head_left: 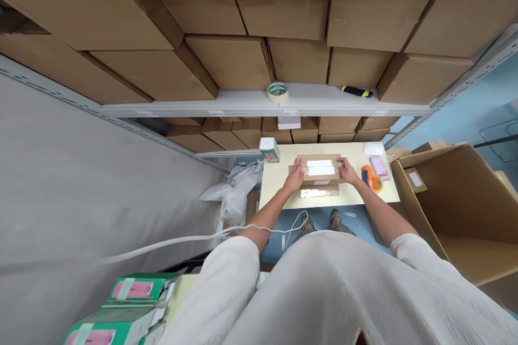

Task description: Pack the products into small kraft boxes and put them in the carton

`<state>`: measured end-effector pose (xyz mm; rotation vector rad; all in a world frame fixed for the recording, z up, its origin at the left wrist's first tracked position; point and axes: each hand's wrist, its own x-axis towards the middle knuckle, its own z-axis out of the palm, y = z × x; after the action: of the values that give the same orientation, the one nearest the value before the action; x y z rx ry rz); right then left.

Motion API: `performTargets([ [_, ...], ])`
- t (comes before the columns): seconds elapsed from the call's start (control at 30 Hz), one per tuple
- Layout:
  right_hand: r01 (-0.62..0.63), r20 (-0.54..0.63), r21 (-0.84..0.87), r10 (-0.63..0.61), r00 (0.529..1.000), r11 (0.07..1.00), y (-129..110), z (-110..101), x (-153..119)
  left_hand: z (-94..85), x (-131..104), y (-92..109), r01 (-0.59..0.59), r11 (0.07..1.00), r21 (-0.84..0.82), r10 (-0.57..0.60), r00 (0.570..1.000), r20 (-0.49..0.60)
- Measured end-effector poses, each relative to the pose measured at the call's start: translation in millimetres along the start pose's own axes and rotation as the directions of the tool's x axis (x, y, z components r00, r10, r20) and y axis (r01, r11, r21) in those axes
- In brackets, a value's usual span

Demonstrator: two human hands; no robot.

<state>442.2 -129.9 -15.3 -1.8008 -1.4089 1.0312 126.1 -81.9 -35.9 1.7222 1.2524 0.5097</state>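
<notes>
A small cardboard box (312, 177) with white labels and clear tape lies on the pale yellow table (275, 187). My left hand (294, 177) presses along the box's left end, fingers extended forward over its edge. At the opposite end, the fingers of my right hand (346, 169) curl round the right edge. The box is held between both hands. Just in front of it, nearer my body, lies a shiny, tape-covered cardboard piece (319, 192). An orange tape dispenser (370, 178) sits right of my right hand, beside a blurred pink-purple item (379, 167).
A green-and-white carton (269, 150) stands at the table's back left. Above, the shelf (243, 99) bears cartons, a tape roll (277, 92) and a utility knife (356, 91). A large open carton (457, 199) stands right. A white cable (194, 237) crosses my left arm.
</notes>
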Motion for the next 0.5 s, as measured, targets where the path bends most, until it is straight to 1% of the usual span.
performTargets([
  [0.1, 0.000, 0.007, 0.009, 0.000, 1.000, 1.000, 0, -4, 1, 3.0, -2, 8, 0.010, 0.997, 0.075, -0.006, 0.999, -0.043],
  [0.23, 0.013, 0.021, 0.028, -0.014, 1.000, 1.000, 1, -8, 0, 10.3, -2, 21, -0.010, 0.984, 0.176, 0.032, 0.992, -0.124],
  [0.3, 0.026, 0.023, 0.055, -0.027, 0.999, 0.998, 5, -11, -3, 13.8, -2, 28, -0.006, 0.975, 0.221, 0.041, 0.987, -0.154],
  [0.4, 0.012, -0.041, 0.053, -0.010, 0.999, 0.999, 24, -24, -15, 16.6, -2, 38, 0.003, 0.953, 0.303, 0.052, 0.984, -0.173],
  [0.43, -0.016, -0.079, 0.024, 0.018, 0.997, 1.000, 34, -30, -21, 17.0, -2, 41, -0.004, 0.947, 0.320, 0.057, 0.986, -0.158],
  [0.5, -0.116, -0.158, -0.064, 0.105, 0.982, 0.991, 56, -44, -35, 17.9, -3, 46, -0.036, 0.943, 0.329, 0.076, 0.991, -0.109],
])
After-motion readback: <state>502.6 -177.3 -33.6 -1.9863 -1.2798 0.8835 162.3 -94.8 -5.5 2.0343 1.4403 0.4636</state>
